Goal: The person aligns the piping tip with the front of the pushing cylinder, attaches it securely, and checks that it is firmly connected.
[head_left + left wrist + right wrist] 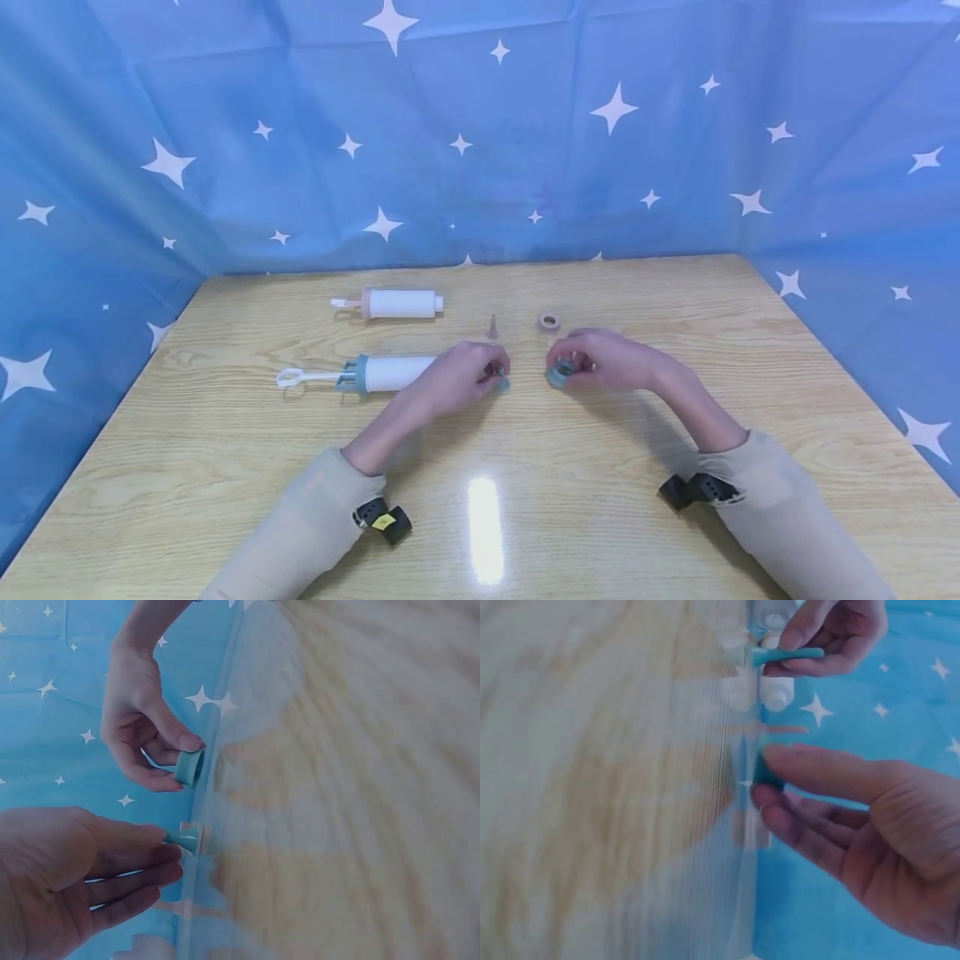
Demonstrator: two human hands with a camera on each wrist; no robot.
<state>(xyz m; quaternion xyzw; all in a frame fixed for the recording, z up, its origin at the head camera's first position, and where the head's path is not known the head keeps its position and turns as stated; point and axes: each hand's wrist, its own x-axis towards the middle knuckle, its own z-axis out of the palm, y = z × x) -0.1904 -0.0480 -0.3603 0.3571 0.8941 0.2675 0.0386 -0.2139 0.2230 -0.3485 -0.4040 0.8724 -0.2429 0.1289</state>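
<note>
My left hand (461,379) pinches a small teal tapered nozzle (799,653) between thumb and fingertips, its wide base low at the tabletop. To the right, my right hand (611,358) grips a teal ring (559,373) by its sides, also low at the table. In the left wrist view the nozzle and the ring (190,768) appear apart from each other. Left of my left hand lies a large syringe-like tool with a white barrel (397,373), a teal collar and a white loop handle (291,377); the hand hides its right end.
Behind it lies a smaller white syringe-like tool (402,303) with a pink collar. A pink pointed nozzle (492,328) stands beyond my left hand, and a pink ring (549,322) lies beyond my right. A blue star-patterned cloth (480,183) hangs behind the wooden table (187,467).
</note>
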